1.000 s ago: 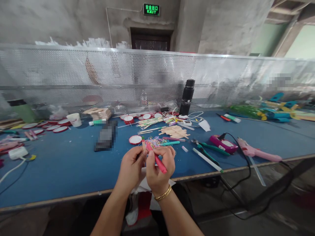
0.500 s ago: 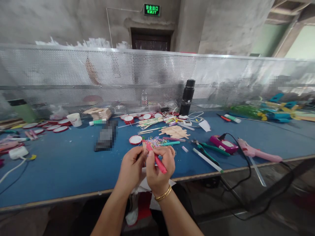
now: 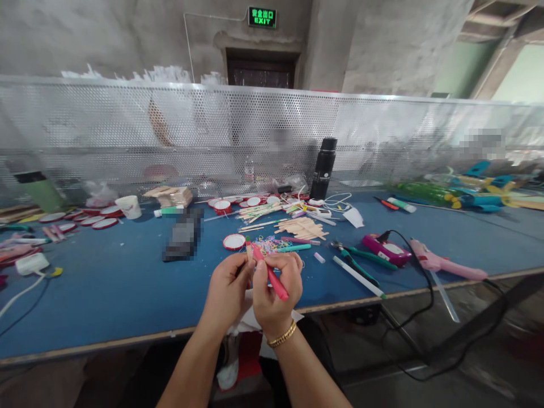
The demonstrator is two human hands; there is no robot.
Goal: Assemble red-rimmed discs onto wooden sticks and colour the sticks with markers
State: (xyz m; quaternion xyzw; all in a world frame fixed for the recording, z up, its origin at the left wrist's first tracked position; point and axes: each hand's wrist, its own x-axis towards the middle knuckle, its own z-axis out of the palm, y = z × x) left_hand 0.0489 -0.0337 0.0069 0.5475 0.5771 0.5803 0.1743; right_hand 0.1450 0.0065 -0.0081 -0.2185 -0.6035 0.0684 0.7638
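Between thumb and fingers, my left hand (image 3: 228,284) pinches a small wooden craft stick (image 3: 249,247) whose upper end is green. My right hand (image 3: 278,283) grips a red-pink marker pen (image 3: 276,281), its front end against or very close to the stick. Both hands are side by side above the front edge of the blue table (image 3: 140,306). Just beyond them lie a white disc with a red rim (image 3: 234,242), a tangle of colourful small bands (image 3: 268,245) and a teal marker (image 3: 294,248). A pile of plain craft sticks (image 3: 302,228) is farther back.
To the right are green-handled pliers (image 3: 361,263), a white marker (image 3: 359,277), a magenta device (image 3: 386,250) and a pink glue gun (image 3: 446,266) with a trailing cord. A black bottle (image 3: 323,170) stands before the perforated metal screen (image 3: 191,130). A dark blurred object (image 3: 183,235) lies left.
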